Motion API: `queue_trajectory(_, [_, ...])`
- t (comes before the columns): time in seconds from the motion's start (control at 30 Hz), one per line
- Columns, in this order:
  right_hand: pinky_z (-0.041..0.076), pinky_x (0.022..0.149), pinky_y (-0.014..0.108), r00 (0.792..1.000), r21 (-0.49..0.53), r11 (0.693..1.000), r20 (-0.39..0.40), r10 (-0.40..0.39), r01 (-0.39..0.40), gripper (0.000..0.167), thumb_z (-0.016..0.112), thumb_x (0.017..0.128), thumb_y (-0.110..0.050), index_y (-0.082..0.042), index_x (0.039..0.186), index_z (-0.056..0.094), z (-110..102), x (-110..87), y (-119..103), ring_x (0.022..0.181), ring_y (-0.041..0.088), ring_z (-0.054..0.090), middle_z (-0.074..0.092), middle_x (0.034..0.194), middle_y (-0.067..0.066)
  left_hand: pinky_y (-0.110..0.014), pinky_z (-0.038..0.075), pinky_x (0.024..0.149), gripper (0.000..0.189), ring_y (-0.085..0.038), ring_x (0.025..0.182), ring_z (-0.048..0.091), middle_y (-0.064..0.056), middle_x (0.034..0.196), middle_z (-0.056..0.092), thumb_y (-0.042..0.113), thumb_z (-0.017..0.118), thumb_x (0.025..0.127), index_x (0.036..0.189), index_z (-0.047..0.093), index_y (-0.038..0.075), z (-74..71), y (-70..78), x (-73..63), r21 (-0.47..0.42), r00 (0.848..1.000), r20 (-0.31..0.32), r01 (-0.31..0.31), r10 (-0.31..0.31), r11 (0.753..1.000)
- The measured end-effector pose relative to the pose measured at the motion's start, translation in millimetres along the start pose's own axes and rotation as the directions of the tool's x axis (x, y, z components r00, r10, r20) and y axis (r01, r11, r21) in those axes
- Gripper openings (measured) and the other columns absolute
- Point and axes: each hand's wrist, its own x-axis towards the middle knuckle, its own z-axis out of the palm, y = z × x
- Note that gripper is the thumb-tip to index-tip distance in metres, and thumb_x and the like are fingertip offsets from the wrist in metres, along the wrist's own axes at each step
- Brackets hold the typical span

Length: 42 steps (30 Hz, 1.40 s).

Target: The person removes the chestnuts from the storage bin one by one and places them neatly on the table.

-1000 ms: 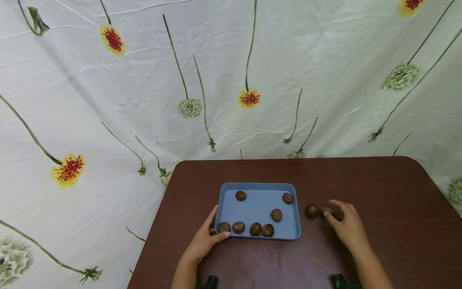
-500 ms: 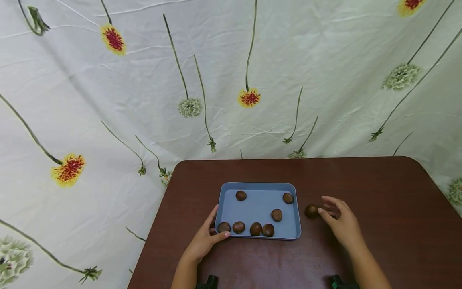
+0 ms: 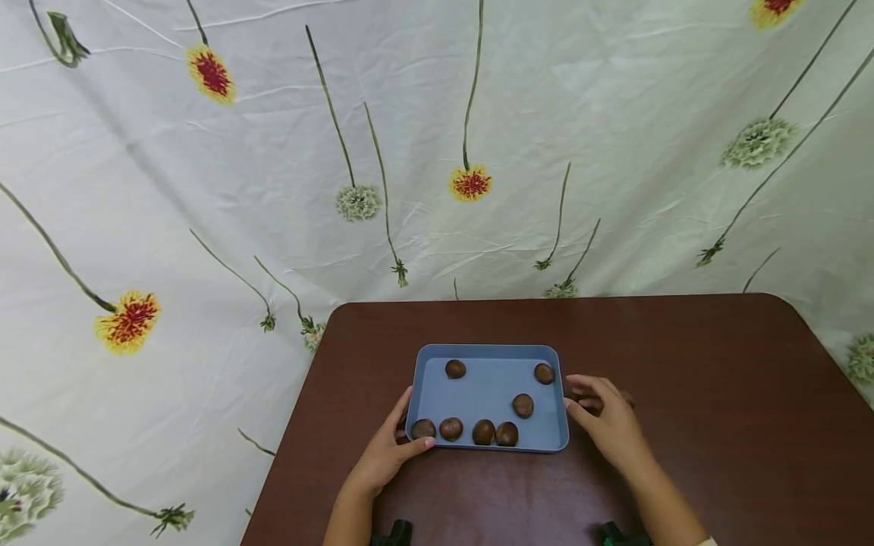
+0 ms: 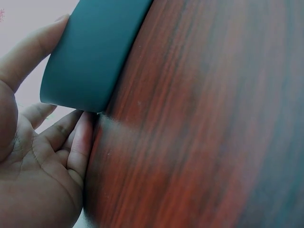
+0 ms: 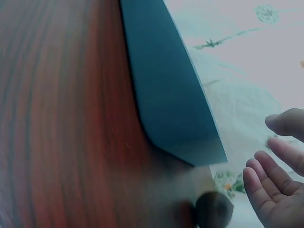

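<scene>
Chestnuts (image 3: 483, 432) lie in a blue tray (image 3: 478, 390); the left hand (image 3: 384, 455) clamps its fingers on the near-left corner, the right hand (image 3: 612, 426) hangs beside the right rim, fingers and thumb apart.

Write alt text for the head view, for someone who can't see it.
Left hand gripping the near left corner of a blue tray holding seven round brown nuts, right hand beside the tray's right edge. Another nut shows partly behind the right hand. Dark wooden table, with a white flower-print cloth behind.
</scene>
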Motion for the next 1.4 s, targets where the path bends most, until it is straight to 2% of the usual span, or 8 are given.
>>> queue_trajectory(0.1, [0.053,0.094,0.028,1.0,0.006,1.0,0.025,-0.019,0.018,0.037,0.073,0.094,-0.012,-0.005,0.129,0.064,9.1,-0.9,-2.9,0.112,0.027,0.063,0.062,0.122,0.012,-0.04,0.052,0.092,0.101,-0.03,0.121,0.059,-0.013,0.164,0.03,0.03,0.082,0.087,0.161,0.015,0.042,0.0,0.6,0.0,0.004,1.0,-0.001,0.001,-0.001,1.0])
queue_trajectory(0.3, [0.052,0.098,0.04,0.997,-0.025,0.999,0.064,-0.035,0.037,0.04,0.076,0.092,-0.012,-0.009,0.13,0.065,24.9,-0.1,-10.1,0.114,0.024,0.064,0.064,0.123,0.01,-0.04,0.052,0.092,0.101,-0.029,0.121,0.059,-0.012,0.165,0.029,0.03,0.081,0.087,0.161,0.014,0.042,0.2,1.0,-0.2,-0.008,1.0,0.002,0.007,-0.007,1.0])
queue_trajectory(0.53, [0.052,0.098,0.042,0.994,-0.068,0.995,0.079,-0.069,0.075,0.043,0.078,0.09,-0.014,-0.011,0.131,0.065,40.8,5.1,-10.7,0.113,0.022,0.064,0.064,0.123,0.006,-0.04,0.052,0.092,0.101,-0.029,0.12,0.059,-0.012,0.163,0.031,0.03,0.081,0.087,0.162,0.014,0.04,-0.2,1.6,-0.4,-0.007,1.0,0.001,0.005,-0.005,1.0])
queue_trajectory(0.7, [0.052,0.096,0.043,0.991,-0.141,0.984,0.086,-0.102,0.113,0.043,0.078,0.09,-0.015,-0.012,0.131,0.066,48.5,5.8,-7.5,0.116,0.022,0.063,0.062,0.128,0.003,-0.04,0.052,0.092,0.101,-0.029,0.12,0.059,-0.013,0.163,0.031,0.03,0.081,0.087,0.163,0.014,0.038,-0.2,2.3,-1.1,-0.001,1.0,0.001,0.004,-0.004,1.0])
queue_trajectory(0.97, [0.053,0.093,0.046,0.975,-0.259,0.94,0.049,-0.218,0.223,0.042,0.081,0.086,-0.012,-0.008,0.125,0.069,55.6,5.2,-3.3,0.115,0.027,0.064,0.063,0.124,0.007,-0.041,0.052,0.094,0.102,-0.03,0.122,0.059,-0.014,0.163,0.031,0.03,0.081,0.087,0.163,0.013,0.036,0.1,3.0,-0.4,-0.004,1.0,0.003,0.0,0.0,1.0])
queue_trajectory(1.17, [0.055,0.088,0.043,0.956,-0.383,0.878,0.056,-0.287,0.286,0.042,0.085,0.082,-0.013,-0.009,0.121,0.07,60.6,4.8,0.1,0.112,0.028,0.064,0.064,0.118,0.007,-0.04,0.052,0.093,0.102,-0.03,0.121,0.059,-0.014,0.162,0.032,0.03,0.082,0.087,0.163,0.014,0.038,-0.3,1.9,0.1,-0.005,1.0,0.001,0.004,-0.004,1.0])
queue_trajectory(1.27, [0.055,0.087,0.042,0.945,-0.414,0.854,0.054,-0.324,0.316,0.042,0.086,0.08,-0.011,-0.008,0.119,0.071,62.1,4.3,1.2,0.109,0.027,0.063,0.064,0.116,0.006,-0.04,0.052,0.093,0.102,-0.03,0.121,0.059,-0.014,0.162,0.032,0.03,0.082,0.087,0.163,0.014,0.038,0.0,1.5,0.0,-0.008,1.0,0.002,0.002,-0.002,1.0])
queue_trajectory(1.4, [0.055,0.088,0.042,0.94,-0.434,0.839,0.062,-0.337,0.329,0.042,0.087,0.078,-0.01,-0.008,0.117,0.071,62.6,5.0,1.5,0.109,0.027,0.063,0.064,0.114,0.005,-0.041,0.052,0.093,0.102,-0.03,0.122,0.059,-0.014,0.163,0.031,0.031,0.082,0.087,0.163,0.014,0.038,0.4,1.3,0.2,-0.001,1.0,0.0,0.0,0.0,1.0])
